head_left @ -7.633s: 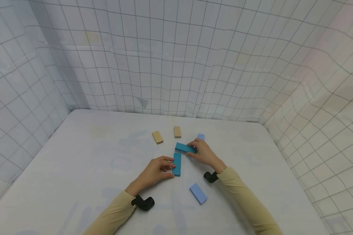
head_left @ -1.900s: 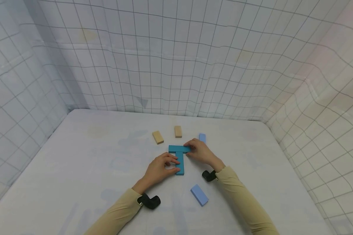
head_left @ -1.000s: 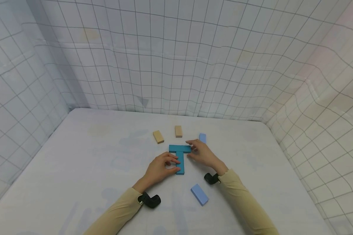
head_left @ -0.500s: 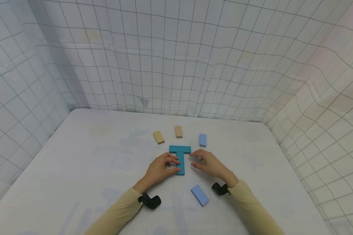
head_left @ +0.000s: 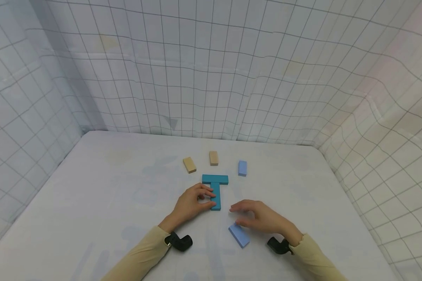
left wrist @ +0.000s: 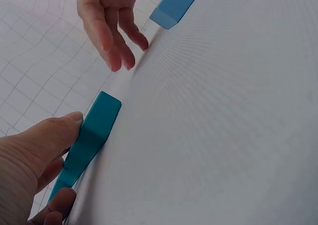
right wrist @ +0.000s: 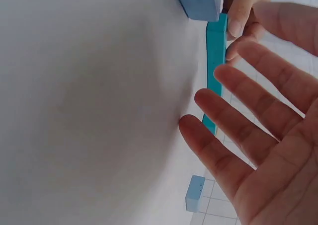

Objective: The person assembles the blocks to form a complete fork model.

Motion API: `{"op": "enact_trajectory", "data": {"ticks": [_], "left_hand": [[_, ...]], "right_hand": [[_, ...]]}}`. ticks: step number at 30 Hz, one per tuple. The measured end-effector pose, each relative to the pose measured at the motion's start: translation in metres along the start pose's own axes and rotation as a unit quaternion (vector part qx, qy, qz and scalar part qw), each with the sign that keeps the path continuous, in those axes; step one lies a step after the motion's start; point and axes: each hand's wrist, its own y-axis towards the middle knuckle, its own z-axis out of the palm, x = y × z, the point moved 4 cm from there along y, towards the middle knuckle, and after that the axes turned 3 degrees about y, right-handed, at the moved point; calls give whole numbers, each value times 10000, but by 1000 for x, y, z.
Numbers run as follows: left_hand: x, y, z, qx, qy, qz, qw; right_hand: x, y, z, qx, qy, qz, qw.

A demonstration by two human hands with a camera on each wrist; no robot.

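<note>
Left hand (head_left: 189, 203) holds the teal stem (head_left: 217, 199), teal crossbar (head_left: 215, 179) joined beyond it; that T looks done; right hand (head_left: 261, 217), loosely spread, holds nothing; nearby, one blue block (head_left: 239, 236) lies separate.

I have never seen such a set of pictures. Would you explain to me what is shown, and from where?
There is no machine: these are a person's bare left hand and right hand. The wide picture comes from a head camera; the close ones come from the black wrist cameras. On the white surface, a teal crossbar and a teal stem form a T. The left hand touches the stem; whether it grips it is unclear. The right hand, relaxed and holding nothing, hovers by the near light-blue block. Beyond lie a far light-blue block and two tan blocks.
</note>
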Motion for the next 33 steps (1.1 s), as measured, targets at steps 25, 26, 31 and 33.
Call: {"op": "enact_trajectory", "data": {"ticks": [25,26,31,33], "left_hand": [[4,-4,5,-15,-20,88,10000],[3,-3,4,-24,-36,113,9999],[4,-1,1,-25,-41,106,9999],[4,0,1,3,-47,85,10000]], "right_hand": [[17,-49,16,582,-973,-102,9935],[18,-48,16,525,-1031,-182,9931],[18,-41,17,265,-1345,-390,9898],[18,-39,18,213,-1427,-415,9887]]}}
